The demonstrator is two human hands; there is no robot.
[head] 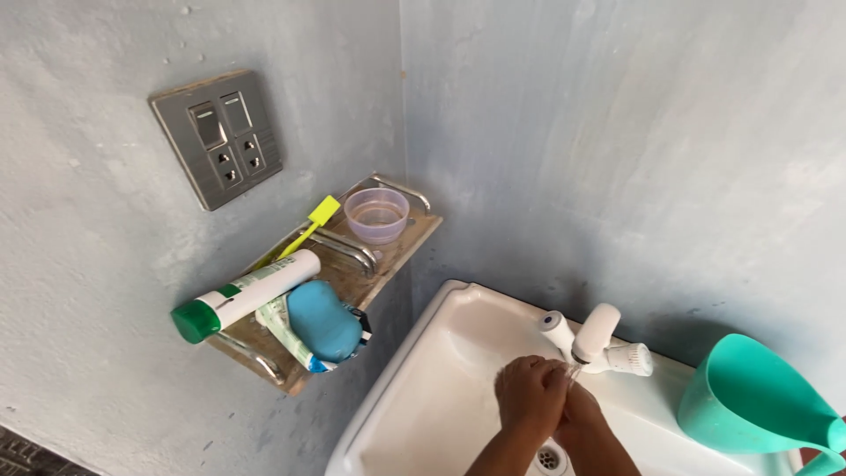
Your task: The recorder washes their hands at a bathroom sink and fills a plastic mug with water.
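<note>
– Are the hands washed yet?
– Not yet. The left hand (529,390) and right hand (583,414) are pressed together, holding nothing, under the white tap (592,335) over the sink (423,388); the blue soap (322,319) sits on the shelf (398,249)

wall shelf (401,242) holds tube (251,293), blue soap (322,320), small bowl (376,214); teal jug (758,401) right.

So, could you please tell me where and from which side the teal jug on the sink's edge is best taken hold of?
Probably by the handle of the jug, at its lower right, coming in from the right. The jug lies tilted on the sink rim with its wide mouth facing left, so the smooth body offers little to grip. The right hand is nearest; both hands are now together under the tap.
</note>
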